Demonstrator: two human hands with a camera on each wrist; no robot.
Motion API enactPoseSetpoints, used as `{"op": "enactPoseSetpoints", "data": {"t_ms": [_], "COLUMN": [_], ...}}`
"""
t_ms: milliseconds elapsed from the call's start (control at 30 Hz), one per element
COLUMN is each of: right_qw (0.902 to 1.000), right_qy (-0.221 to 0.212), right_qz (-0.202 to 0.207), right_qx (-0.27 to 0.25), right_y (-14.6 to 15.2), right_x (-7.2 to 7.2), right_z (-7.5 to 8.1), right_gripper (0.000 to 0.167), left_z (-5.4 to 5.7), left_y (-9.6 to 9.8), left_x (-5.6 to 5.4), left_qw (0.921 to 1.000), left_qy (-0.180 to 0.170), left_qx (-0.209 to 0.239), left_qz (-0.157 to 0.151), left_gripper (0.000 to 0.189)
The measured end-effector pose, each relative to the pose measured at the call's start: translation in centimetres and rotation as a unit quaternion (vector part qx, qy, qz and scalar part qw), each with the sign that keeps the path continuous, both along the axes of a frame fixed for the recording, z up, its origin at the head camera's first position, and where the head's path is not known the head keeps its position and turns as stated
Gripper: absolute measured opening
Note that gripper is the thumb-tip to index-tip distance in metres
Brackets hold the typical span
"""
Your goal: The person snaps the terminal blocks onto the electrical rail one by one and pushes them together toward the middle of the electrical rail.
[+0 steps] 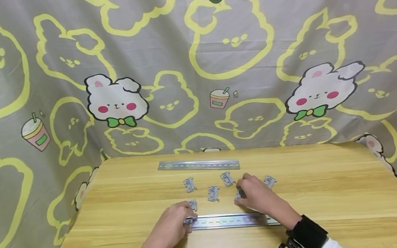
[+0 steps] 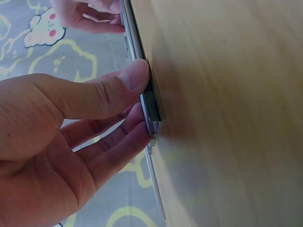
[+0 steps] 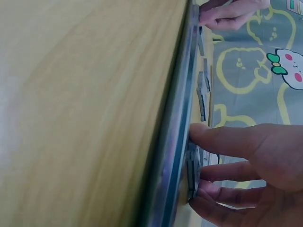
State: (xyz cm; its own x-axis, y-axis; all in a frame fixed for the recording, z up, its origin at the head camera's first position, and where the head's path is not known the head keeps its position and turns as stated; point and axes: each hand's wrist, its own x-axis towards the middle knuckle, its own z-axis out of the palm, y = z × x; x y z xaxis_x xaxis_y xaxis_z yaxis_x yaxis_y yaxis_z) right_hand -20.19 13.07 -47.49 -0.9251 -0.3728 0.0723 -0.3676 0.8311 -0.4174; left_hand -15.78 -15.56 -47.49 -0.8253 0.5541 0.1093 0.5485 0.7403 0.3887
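In the head view, a slotted metal DIN rail (image 1: 231, 220) lies across the near part of the table. My left hand (image 1: 172, 224) grips its left end, and the left wrist view shows the thumb on one edge of the rail (image 2: 150, 106) with fingertips on the other. Just beyond the rail, my right hand (image 1: 261, 195) holds a grey terminal block (image 1: 237, 196) between thumb and fingers. Seen from the right wrist, this terminal block (image 3: 191, 165) stays low, close behind the rail; the fingers cover part of it.
Several more grey terminal blocks (image 1: 213, 193) lie flat beyond the near rail, one (image 1: 193, 204) beside my left fingers and another (image 1: 269, 181) right of my right hand. A second DIN rail (image 1: 198, 165) lies farther back. Patterned cloth (image 1: 176, 101) hangs behind the wooden table (image 1: 125, 202).
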Motion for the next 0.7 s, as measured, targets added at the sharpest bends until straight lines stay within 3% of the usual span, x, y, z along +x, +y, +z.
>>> {"op": "enactPoseSetpoints", "data": {"t_ms": [233,467,700], "right_qw": [0.9998,0.9976,0.9893], "right_qy": [-0.006,0.04,0.036], "right_qz": [-0.004,0.031,0.074], "right_qx": [-0.021,-0.047,-0.12], "right_y": [2.1,5.7,8.9], "right_x": [-0.1,1.6,3.3], "right_z": [1.4,3.5,3.2], "right_gripper": [0.043,0.04,0.038], "left_z": [0.0,-0.2,-0.2], "left_y": [0.0,-0.1,0.0], "left_x": [0.0,-0.1,-0.1], "left_qw": [1.0,1.0,1.0], "left_qy": [0.005,0.007,-0.003], "left_qx": [-0.002,0.003,0.005], "left_qz": [-0.005,-0.002,0.001], "left_gripper": [0.035,0.036,0.035]}}
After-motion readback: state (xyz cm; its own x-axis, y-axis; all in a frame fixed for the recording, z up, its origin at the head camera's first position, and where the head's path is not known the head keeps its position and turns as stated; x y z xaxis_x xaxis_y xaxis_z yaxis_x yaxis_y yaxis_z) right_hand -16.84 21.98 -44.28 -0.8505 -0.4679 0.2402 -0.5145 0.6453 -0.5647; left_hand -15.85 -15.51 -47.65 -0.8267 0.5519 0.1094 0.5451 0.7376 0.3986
